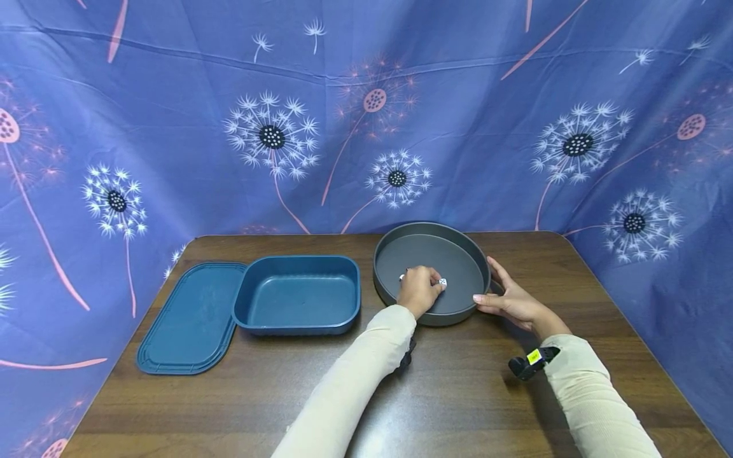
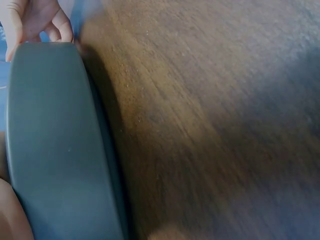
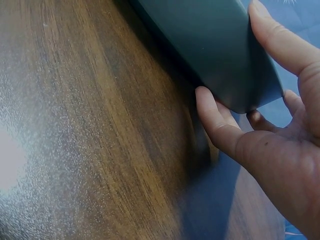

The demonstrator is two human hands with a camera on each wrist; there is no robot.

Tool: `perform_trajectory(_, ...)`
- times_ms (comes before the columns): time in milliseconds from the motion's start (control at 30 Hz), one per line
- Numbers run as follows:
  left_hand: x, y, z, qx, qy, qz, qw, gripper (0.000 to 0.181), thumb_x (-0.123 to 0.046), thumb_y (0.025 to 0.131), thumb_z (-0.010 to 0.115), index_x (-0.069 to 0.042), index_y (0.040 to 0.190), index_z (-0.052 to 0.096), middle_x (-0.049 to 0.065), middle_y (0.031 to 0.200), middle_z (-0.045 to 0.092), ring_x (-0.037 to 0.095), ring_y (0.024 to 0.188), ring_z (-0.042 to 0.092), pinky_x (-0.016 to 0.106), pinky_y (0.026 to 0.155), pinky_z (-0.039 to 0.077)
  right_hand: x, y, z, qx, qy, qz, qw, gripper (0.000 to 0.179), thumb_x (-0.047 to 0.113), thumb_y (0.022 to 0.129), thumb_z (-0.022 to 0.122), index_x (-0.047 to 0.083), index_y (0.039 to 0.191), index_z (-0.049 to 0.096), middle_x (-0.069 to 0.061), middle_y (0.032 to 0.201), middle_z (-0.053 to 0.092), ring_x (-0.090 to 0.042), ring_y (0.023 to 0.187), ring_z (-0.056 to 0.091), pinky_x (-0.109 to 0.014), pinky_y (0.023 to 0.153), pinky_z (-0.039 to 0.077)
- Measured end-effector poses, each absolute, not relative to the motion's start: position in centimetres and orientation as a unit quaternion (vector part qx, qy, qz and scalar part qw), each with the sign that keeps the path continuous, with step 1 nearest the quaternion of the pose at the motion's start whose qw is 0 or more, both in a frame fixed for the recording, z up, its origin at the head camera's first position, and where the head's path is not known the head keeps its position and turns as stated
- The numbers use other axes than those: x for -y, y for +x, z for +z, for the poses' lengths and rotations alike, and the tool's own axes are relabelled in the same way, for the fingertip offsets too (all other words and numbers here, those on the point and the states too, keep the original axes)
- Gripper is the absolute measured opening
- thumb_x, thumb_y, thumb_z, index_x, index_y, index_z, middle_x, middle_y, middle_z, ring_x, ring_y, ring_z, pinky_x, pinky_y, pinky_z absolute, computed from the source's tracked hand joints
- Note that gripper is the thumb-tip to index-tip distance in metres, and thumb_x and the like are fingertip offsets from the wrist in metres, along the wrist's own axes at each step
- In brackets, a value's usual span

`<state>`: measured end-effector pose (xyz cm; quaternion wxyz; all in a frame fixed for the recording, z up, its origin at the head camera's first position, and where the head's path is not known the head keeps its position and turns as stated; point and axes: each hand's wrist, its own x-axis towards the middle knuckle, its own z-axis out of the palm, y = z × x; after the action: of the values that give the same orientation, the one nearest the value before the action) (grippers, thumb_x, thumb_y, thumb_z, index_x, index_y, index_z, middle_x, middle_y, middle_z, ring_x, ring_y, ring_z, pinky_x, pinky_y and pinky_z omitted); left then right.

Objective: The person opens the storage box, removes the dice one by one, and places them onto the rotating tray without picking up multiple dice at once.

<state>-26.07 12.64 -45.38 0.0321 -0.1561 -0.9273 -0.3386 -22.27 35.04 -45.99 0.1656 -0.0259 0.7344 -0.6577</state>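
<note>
A dark grey round pan (image 1: pixel 466 273) with a low wall stands on the wooden table. My left hand (image 1: pixel 419 291) reaches over its near rim, fingers curled down, and pinches a small white die (image 1: pixel 443 282) at the fingertips. Another white piece (image 1: pixel 402 277) peeks out just left of that hand, mostly hidden. At the pan's right side, my right hand (image 1: pixel 512 300) holds the wall with thumb and fingers spread along it. In the right wrist view its fingers (image 3: pixel 220 125) press against the pan wall (image 3: pixel 215 60) from below and over the rim.
Left of the pan stands a blue rectangular container (image 1: pixel 298 296). Its flat blue lid (image 1: pixel 186 324) lies beside it, one edge at the container's left side. A blue dandelion-print cloth (image 1: pixel 458 114) hangs behind the wooden table (image 1: pixel 458 381).
</note>
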Motion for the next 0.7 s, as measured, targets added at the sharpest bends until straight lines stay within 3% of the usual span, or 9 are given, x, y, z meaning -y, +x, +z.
perform_trajectory(467, -12.80, -25.90, -45.20, 0.927, -0.160, -0.339, 0.021, 0.019, -0.032, 0.082, 0.077, -0.017, 0.095, 0.075, -0.007, 0.086, 0.068, 0.006, 0.081, 0.061, 0.019, 0.070, 0.047, -35.39, -22.17, -45.90, -0.738, -0.027, -0.652, 0.170, 0.108, 0.003, 0.088, 0.066, 0.025, 0.151, -0.019, -0.025, 0.154, -0.019, -0.049, 0.129, 0.030, -0.042, 0.091, 0.050)
perform_trajectory(700, -12.67, -25.76, -45.08, 0.922, -0.185, -0.341, 0.020, 0.019, -0.029, 0.084, 0.075, -0.015, 0.097, 0.075, -0.006, 0.089, 0.069, 0.007, 0.084, 0.062, 0.019, 0.074, 0.048, -35.57, -22.12, -46.25, -0.740, -0.023, -0.651, 0.170, 0.108, 0.002, 0.089, 0.066, 0.024, 0.151, -0.020, -0.023, 0.155, -0.019, -0.050, 0.131, 0.025, -0.037, 0.089, 0.051)
